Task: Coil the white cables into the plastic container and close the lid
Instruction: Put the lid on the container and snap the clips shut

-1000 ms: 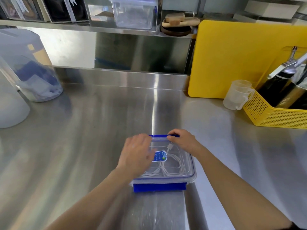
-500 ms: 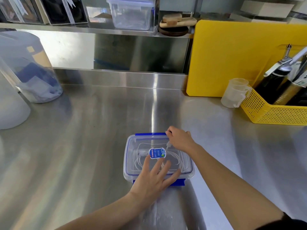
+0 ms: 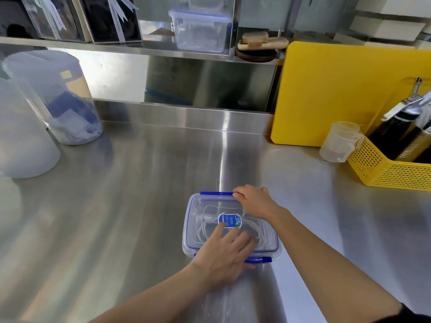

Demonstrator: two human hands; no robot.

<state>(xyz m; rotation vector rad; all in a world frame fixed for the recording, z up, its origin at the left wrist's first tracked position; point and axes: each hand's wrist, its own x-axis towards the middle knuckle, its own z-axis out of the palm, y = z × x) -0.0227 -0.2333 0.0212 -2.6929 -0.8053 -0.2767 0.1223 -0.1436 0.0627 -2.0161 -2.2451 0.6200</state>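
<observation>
A clear plastic container (image 3: 190, 220) with a clear lid (image 3: 268, 234) on top and blue latches sits on the steel counter near the front. White cables (image 3: 205, 227) lie coiled inside, seen through the lid around a blue label (image 3: 229, 220). My left hand (image 3: 224, 257) lies flat on the near half of the lid, fingers spread, over the near blue latch (image 3: 261, 259). My right hand (image 3: 255, 201) is curled over the far right corner, fingertips on the far blue latch (image 3: 215, 193).
A yellow cutting board (image 3: 338, 94) leans at the back right. Beside it stand a small measuring cup (image 3: 339, 142) and a yellow basket (image 3: 396, 169) with bottles. Large translucent tubs (image 3: 53, 96) stand at the left. A shelf above holds another clear box (image 3: 200, 29).
My left hand slid from the lid's far left down to its near edge and flattened there. My right hand stayed at the far right corner by the far latch.
</observation>
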